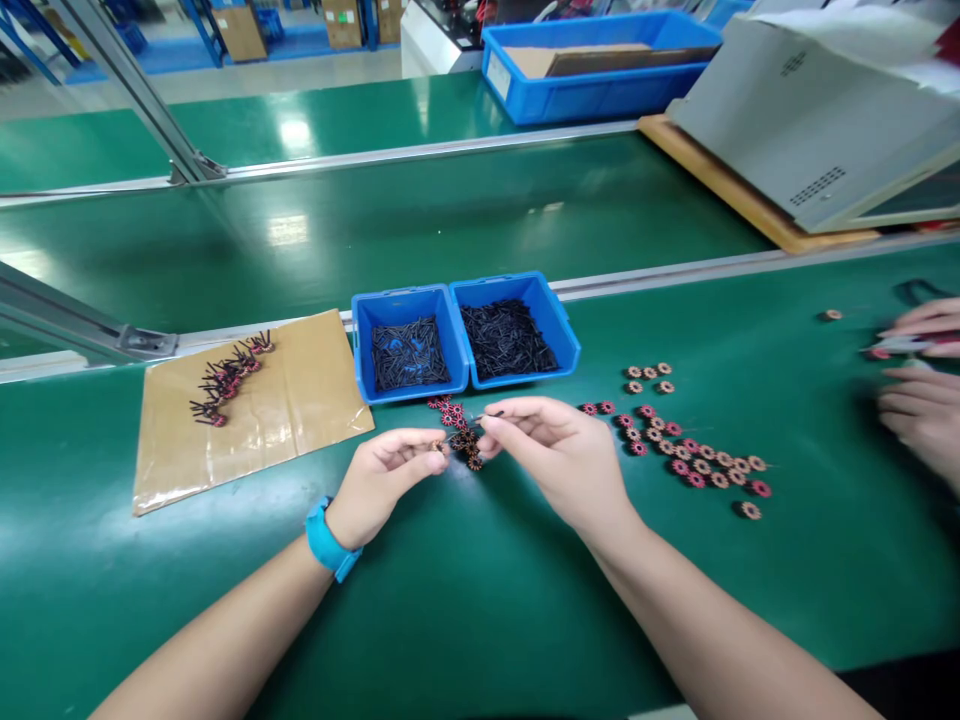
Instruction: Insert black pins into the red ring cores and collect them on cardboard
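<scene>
My left hand, with a blue band at the wrist, pinches a small copper-wound motor stator between thumb and fingertips. Close beside it, my right hand is closed on a short thin black tube, level with the stator's wire leads. Below and behind my fingertips lies a small cluster of red and dark stators, partly hidden. Two blue bins stand just beyond: the left bin and the right bin both hold many short black tubes.
Stators with black tubes on their leads lie on a brown cardboard sheet at left. Several red and copper stators are spread at right. A co-worker's hands work at the right edge. A metal rail runs behind the bins.
</scene>
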A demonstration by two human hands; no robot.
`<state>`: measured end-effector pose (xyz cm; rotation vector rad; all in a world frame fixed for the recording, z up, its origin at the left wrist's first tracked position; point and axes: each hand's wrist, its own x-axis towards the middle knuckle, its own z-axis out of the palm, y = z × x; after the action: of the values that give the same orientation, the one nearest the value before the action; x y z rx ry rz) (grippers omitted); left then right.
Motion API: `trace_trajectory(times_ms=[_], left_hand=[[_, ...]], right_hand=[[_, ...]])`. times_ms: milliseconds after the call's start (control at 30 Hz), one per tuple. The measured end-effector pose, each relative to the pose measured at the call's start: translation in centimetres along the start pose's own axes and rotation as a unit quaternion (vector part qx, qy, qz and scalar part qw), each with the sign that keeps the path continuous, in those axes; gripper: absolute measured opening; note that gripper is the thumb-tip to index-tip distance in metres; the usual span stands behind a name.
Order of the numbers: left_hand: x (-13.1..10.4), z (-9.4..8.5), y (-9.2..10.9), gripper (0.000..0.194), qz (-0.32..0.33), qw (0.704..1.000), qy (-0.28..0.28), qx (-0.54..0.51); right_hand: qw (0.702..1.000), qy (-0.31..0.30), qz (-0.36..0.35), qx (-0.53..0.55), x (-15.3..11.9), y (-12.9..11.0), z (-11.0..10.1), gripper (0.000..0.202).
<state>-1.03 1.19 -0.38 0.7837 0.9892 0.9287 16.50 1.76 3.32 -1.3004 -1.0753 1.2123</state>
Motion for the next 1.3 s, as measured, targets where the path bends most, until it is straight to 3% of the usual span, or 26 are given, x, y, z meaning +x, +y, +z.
trace_trajectory(times_ms=[900,1300], left_hand=[[0.00,0.02,0.01,0.025,-0.002,1.000,-0.011,0.001],[0.02,-0.01,0.05,0.026,-0.008,1.000,-0.018,0.007]], right_hand=[[0.996,-0.038,0.061,0.053,0.12,0.47,0.19,0.012],[0.998,-0.034,0.039,0.040,-0.11,0.31,0.21,0.010]])
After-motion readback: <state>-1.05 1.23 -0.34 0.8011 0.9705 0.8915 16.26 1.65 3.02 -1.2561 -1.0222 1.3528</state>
